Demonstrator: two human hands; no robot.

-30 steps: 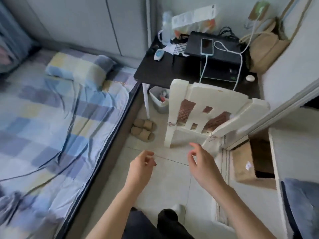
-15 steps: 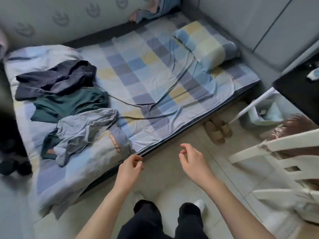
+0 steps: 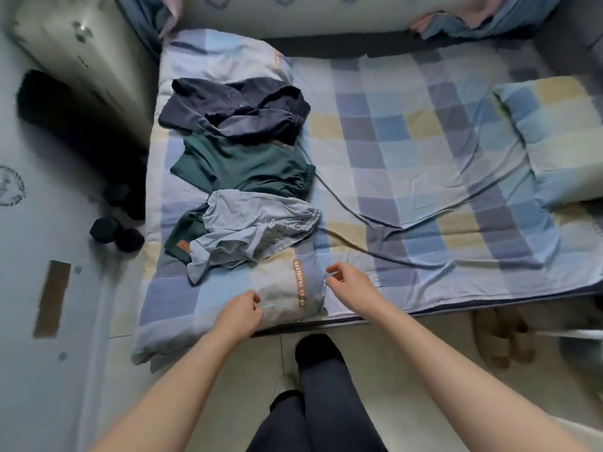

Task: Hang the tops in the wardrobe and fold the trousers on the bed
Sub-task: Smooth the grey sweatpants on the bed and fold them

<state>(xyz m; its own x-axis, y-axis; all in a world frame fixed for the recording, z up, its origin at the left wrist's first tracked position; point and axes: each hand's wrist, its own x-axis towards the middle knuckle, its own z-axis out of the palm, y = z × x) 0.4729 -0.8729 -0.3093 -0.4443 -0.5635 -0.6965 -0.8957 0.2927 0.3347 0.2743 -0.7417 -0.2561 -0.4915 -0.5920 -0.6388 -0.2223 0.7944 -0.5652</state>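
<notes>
Head view: both hands, left (image 3: pixel 240 310) and right (image 3: pixel 349 284), loosely curled, hold nothing above crumpled grey trousers (image 3: pixel 254 228)

The middle of the bed (image 3: pixel 391 164), right of centre in the frame, lies flat and bare apart from a thin dark cable (image 3: pixel 342 207) crossing it. The left third is taken by three heaped garments: a navy one (image 3: pixel 235 109) at top, a green one (image 3: pixel 241 168) below it, a grey one (image 3: pixel 251 226) nearest, all overlapping. A folded quilt (image 3: pixel 287 288) fills the lower-left edge beneath both hands. A pillow (image 3: pixel 561 141) blocks the right side. Dumbbells (image 3: pixel 114 233) sit on the floor at left.
</notes>
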